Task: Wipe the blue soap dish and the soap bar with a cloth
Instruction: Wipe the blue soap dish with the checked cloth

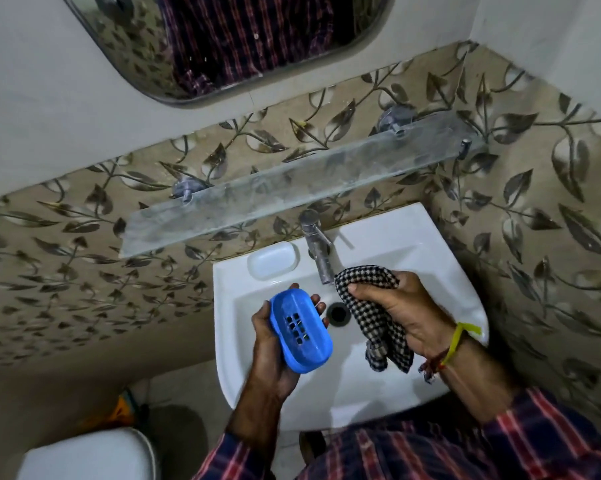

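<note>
My left hand (269, 355) holds the blue soap dish (301, 329) over the white sink (413, 244), fingers curled round its far edge. The dish is oval with slotted drain holes, tilted toward me, and nothing lies in it. My right hand (403, 311) grips a black-and-white checked cloth (375, 320) a little to the right of the dish, apart from it; the cloth's end hangs down over the basin. A white soap bar (272, 260) lies in the sink's moulded recess at the back left, beside the tap.
A steel tap (318, 244) stands at the sink's back, above the drain hole (338, 314). A glass shelf (292, 188) runs along the leaf-patterned tiled wall under a mirror (223, 39). A white toilet (88, 455) sits at the lower left.
</note>
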A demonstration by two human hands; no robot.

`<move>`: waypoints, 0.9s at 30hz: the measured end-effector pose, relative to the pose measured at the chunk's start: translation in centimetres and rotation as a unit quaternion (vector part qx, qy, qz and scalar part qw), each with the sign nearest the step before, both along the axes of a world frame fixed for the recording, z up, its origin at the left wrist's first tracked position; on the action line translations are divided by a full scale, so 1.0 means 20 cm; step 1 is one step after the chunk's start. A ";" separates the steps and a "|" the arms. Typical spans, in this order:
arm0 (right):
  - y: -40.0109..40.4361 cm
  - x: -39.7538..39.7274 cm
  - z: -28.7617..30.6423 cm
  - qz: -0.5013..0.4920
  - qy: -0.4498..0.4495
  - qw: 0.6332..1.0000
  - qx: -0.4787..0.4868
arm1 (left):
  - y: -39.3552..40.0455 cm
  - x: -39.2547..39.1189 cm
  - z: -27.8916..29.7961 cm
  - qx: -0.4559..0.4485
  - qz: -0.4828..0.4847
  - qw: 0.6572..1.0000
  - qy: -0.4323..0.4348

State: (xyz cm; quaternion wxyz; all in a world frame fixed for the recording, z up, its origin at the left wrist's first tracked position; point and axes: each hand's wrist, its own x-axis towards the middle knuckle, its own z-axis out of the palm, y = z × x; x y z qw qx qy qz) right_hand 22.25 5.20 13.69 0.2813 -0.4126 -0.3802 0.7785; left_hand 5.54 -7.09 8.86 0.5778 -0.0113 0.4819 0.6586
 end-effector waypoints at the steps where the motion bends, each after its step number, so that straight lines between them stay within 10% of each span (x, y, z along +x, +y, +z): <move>1: -0.02 -0.02 0.02 0.011 -0.011 1.000 0.010 | 0.00 0.01 0.01 -0.007 -0.014 0.999 0.028; 12: -0.17 -0.27 0.19 0.042 0.004 0.979 -0.201 | 0.04 0.09 0.15 0.080 -0.059 0.975 0.201; 27: -0.20 -0.40 0.25 0.051 0.085 0.986 -0.137 | 0.07 -0.05 0.24 0.138 -0.042 0.975 0.167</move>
